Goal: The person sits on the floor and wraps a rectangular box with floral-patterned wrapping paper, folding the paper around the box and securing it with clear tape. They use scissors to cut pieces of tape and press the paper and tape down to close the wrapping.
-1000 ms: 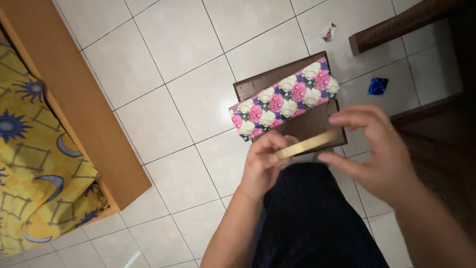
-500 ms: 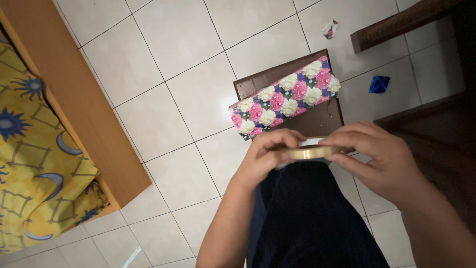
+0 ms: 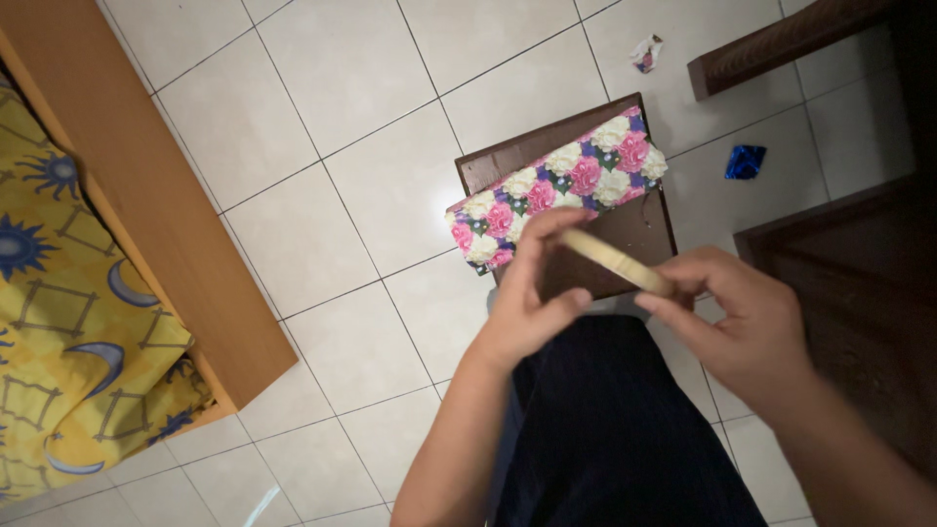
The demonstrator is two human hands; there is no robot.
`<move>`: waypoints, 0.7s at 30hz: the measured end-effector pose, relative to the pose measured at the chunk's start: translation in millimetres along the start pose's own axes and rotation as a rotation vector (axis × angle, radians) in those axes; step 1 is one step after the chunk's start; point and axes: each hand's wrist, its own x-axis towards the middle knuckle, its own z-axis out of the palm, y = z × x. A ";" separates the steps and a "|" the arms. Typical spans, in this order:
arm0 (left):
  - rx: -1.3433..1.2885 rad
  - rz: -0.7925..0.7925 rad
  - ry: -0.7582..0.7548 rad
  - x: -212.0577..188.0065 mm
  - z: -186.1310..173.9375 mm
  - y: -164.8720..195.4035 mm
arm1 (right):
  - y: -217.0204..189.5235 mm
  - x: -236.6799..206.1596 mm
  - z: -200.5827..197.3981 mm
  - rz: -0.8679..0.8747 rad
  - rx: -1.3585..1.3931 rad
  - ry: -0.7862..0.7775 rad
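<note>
White floor tiles (image 3: 322,205) are lying under a stool (image 3: 625,244) carrying a flowered box (image 3: 551,185). Both hands, left (image 3: 527,303) and right (image 3: 742,322), are pinching a tape roll (image 3: 615,259) above it; turning it slowly should help in finding the end.

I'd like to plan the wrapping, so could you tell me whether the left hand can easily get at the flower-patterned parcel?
Probably yes: the left hand hovers just above the parcel, nothing between, though it holds the tape roll.

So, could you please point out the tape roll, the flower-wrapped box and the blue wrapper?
tape roll (image 3: 615,260), head view, its rim.
flower-wrapped box (image 3: 556,187), head view, its top.
blue wrapper (image 3: 745,162), head view, its middle.
</note>
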 end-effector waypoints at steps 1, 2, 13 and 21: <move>0.023 -0.058 0.027 1.4 4.3 -6.3 | 1.2 0.8 2.9 -0.015 0.028 -0.029; 0.047 -0.117 0.056 2.2 10.2 -14.1 | 1.9 1.6 6.4 -0.029 0.058 -0.061; 0.177 -0.092 0.119 -7.6 25.7 -30.5 | 2.4 8.3 33.1 -0.340 -0.025 0.021; 0.231 -0.143 0.295 -0.1 30.4 -18.4 | 14.7 0.0 57.5 -0.403 -0.049 0.189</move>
